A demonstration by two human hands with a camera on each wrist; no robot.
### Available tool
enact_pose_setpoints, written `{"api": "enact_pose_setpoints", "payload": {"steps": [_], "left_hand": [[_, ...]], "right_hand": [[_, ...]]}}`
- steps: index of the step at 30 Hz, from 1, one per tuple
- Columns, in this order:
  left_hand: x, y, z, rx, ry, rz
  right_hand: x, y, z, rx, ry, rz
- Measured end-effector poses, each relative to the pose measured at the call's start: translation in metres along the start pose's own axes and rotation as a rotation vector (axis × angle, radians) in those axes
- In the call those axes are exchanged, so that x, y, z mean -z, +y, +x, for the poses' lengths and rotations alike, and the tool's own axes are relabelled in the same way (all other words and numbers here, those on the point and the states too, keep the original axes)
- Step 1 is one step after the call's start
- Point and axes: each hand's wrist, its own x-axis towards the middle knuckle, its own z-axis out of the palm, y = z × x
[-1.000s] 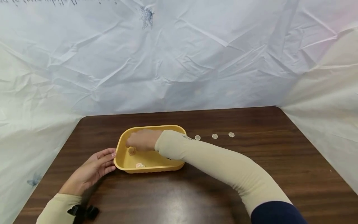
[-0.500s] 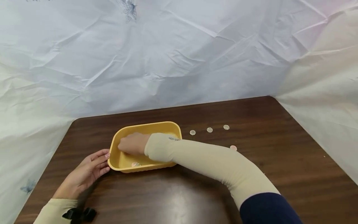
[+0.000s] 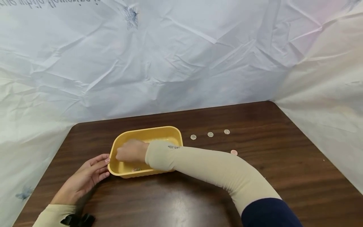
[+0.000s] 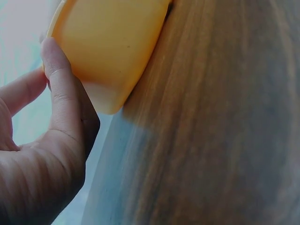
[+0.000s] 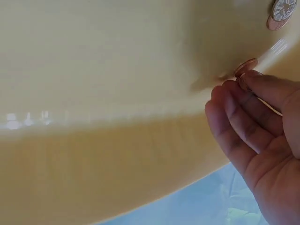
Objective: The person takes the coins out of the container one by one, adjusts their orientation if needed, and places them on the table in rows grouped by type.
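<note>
A yellow plastic tray [image 3: 147, 134] with rounded corners stands on the table. My left hand [image 3: 85, 176] is at its left end, extended fingertips touching the rim; the left wrist view shows them against the tray's outer wall [image 4: 103, 42]. Inside the tray, toward its left end, is my right hand [image 3: 131, 151]. In the right wrist view, its thumb and fingertips pinch a copper coin [image 5: 243, 83] low by the wall, and another copper coin [image 5: 246, 66] tilts right beside the fingertips. A silver coin [image 5: 284, 8] overlaps a copper one in the tray's corner.
Right of the tray, three silver coins [image 3: 210, 134] lie in a spaced row on the dark wood table [image 3: 283, 157]. A copper coin [image 3: 233, 152] sits nearer, partly behind the right sleeve [image 3: 204, 164]. White wrinkled cloth [image 3: 181, 63] hangs around the table's back and sides.
The right hand has gone lower and slightly left inside the tray, covering the small coin stack seen there earlier. A copper coin has come into view beyond the sleeve. The left hand keeps its place.
</note>
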Motion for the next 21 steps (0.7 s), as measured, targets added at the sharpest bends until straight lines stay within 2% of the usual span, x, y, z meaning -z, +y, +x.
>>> {"api": "enact_pose_setpoints", "payload": {"steps": [2, 4, 10, 14, 17, 21], "left_hand": [[0.000, 0.001, 0.002, -0.001, -0.006, -0.002], [0.001, 0.001, 0.004, -0.002, -0.011, -0.006], [0.004, 0.001, 0.005, 0.000, -0.026, -0.015], [0.005, 0.001, 0.004, 0.006, -0.005, 0.001], [0.008, 0.001, -0.001, 0.013, 0.031, 0.023], [0.012, 0.002, -0.007, 0.016, 0.057, 0.042]], "right_hand": [[0.001, -0.001, -0.003, 0.081, 0.018, -0.198], [0.001, -0.003, -0.006, 0.081, 0.007, -0.248], [0.005, -0.005, -0.011, 0.082, -0.002, -0.267], [0.015, -0.004, -0.020, 0.067, -0.015, -0.265], [0.024, -0.001, -0.033, 0.073, 0.033, -0.293], [0.032, 0.008, -0.057, 0.119, 0.152, -0.327]]}}
